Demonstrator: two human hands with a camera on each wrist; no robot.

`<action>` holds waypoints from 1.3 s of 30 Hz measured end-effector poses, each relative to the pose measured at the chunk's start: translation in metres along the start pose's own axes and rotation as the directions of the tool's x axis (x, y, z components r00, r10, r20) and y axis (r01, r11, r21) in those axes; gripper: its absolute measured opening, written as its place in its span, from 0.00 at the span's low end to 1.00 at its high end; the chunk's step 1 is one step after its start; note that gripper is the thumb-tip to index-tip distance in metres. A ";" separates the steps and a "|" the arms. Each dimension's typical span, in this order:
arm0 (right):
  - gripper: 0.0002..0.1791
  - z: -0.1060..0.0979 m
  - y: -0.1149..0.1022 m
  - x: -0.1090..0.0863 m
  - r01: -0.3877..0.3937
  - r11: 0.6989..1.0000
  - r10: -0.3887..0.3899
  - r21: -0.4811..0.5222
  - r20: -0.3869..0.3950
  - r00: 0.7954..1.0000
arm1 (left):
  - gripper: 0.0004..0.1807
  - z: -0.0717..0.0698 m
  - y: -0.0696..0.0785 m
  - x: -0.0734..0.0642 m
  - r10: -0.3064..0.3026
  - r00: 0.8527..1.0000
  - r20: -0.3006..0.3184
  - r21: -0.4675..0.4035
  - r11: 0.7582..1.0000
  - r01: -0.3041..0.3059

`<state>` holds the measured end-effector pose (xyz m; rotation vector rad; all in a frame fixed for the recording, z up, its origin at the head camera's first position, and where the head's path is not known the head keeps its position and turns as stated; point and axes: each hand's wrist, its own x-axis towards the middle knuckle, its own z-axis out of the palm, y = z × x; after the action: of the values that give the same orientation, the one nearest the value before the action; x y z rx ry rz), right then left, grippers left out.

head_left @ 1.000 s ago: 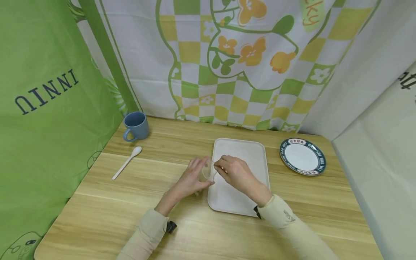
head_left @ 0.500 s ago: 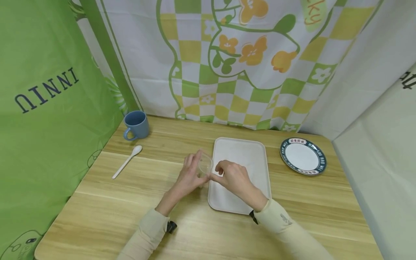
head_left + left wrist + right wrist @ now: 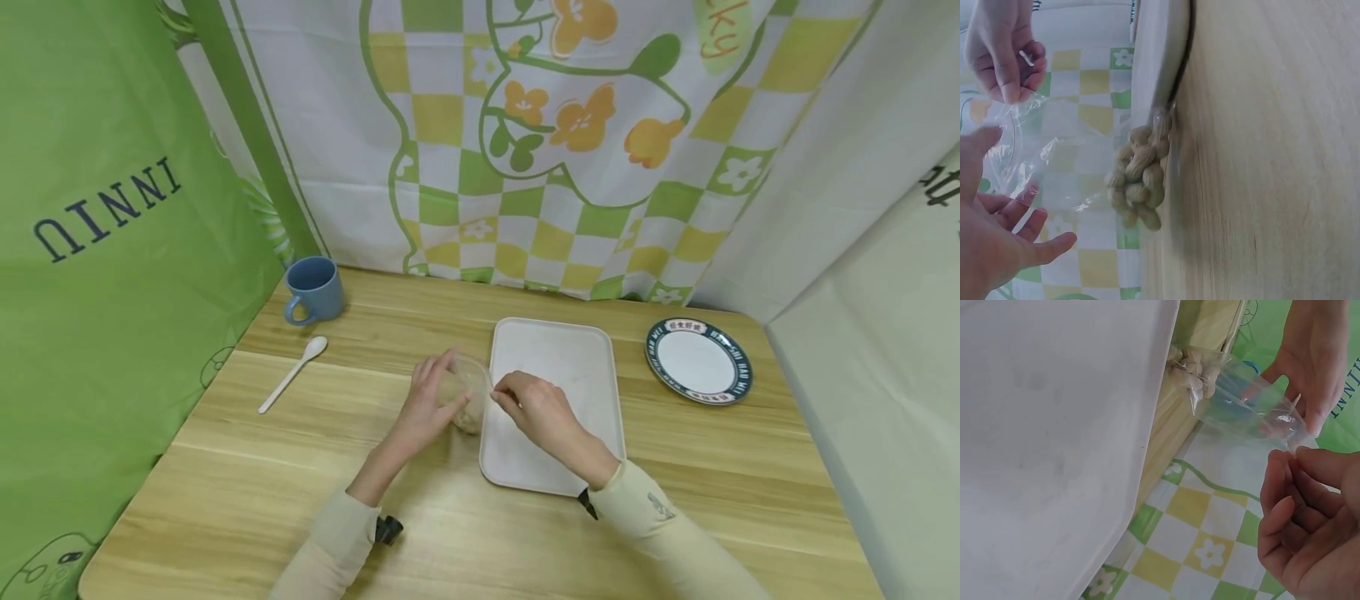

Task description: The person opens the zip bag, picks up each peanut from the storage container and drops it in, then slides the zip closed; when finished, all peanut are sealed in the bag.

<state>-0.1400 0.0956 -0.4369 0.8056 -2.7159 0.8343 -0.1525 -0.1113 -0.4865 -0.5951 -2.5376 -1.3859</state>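
A clear plastic bag (image 3: 1063, 162) with several unshelled peanuts (image 3: 1138, 175) at its bottom stands close beside the tray's left edge. My right hand (image 3: 547, 417) pinches the bag's rim between thumb and fingertips, as the right wrist view shows. On the other side, my left hand (image 3: 412, 417) is at the upper part of the bag, its fingers spread and mostly straight, with the thumb near the mouth. In the left wrist view some left fingers (image 3: 1029, 219) appear through the film. The white tray (image 3: 555, 358) lies below my right hand.
A blue mug (image 3: 317, 287) stands at the back left, with a white spoon (image 3: 294, 375) in front of it. A dark-rimmed plate (image 3: 697, 362) lies at the back right. Printed cloths (image 3: 540, 208) hang behind and beside the wooden table (image 3: 225, 483).
My left hand has shifted slightly left and its thumb has moved, baring the peanuts in the head view. The right hand has moved little and now pinches the rim. Tray, mug, spoon and plate stay put.
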 end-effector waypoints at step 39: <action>0.11 -0.033 -0.009 0.002 0.034 0.951 -0.024 0.309 -0.035 0.999 | 0.05 -0.029 0.052 -0.005 0.094 0.963 -0.251 -0.288 0.943 -0.167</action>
<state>-0.1363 0.1072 -0.4044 0.8790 -2.5733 1.2766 -0.1265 -0.1116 -0.4325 -0.5984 -2.0771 -1.7034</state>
